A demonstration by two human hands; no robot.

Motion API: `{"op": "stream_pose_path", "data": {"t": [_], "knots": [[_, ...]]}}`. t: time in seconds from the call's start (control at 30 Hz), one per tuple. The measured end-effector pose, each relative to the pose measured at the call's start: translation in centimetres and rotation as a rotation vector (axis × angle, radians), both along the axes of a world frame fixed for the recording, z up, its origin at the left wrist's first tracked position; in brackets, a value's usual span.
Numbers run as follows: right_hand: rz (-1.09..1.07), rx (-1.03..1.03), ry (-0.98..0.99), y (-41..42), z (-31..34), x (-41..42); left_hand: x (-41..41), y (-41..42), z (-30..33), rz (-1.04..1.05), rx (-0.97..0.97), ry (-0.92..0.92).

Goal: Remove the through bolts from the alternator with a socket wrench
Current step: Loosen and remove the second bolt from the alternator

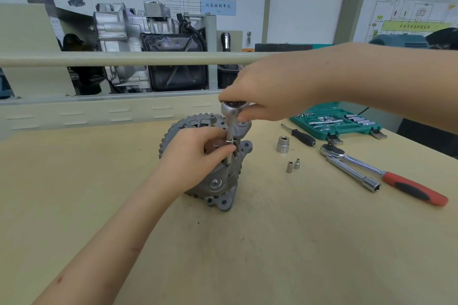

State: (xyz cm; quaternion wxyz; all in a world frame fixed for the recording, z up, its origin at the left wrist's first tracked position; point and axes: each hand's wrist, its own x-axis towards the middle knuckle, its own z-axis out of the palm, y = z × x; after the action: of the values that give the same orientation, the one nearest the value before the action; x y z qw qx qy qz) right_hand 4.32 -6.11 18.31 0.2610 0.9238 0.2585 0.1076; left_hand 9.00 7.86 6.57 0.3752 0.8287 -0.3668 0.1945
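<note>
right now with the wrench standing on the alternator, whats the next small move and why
Probably turn the wrench head with the right hand to loosen the bolt. The left hand already pinches the shaft, steadying it upright on the alternator.

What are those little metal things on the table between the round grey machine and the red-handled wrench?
In the head view, a large socket and two small sockets stand on the table between the alternator and the red-handled ratchet.
</note>
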Motion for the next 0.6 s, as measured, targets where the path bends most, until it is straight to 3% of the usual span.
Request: {"op": "stream_pose_path", "data": {"t": [0.1, 0.2, 0.43, 0.6], "knots": [[0.026, -0.085, 0.022, 0.2, 0.3, -0.3, 0.1, -0.1, 0.0, 0.026, -0.037, 0.007], [0.052, -0.119, -0.081, 0.6, 0.2, -0.4, 0.1, -0.2, -0.3, 0.069, -0.065, -0.024], [0.065, -0.039, -0.121, 0.9, -0.1, 0.0, 0.3, 0.2, -0.1, 0.013, -0.033, 0.047], [0.038, 0.319, -0.091, 0.9, -1.7, 0.0, 0.2, 0.5, 0.1, -0.051, -0.077, 0.128]]}}
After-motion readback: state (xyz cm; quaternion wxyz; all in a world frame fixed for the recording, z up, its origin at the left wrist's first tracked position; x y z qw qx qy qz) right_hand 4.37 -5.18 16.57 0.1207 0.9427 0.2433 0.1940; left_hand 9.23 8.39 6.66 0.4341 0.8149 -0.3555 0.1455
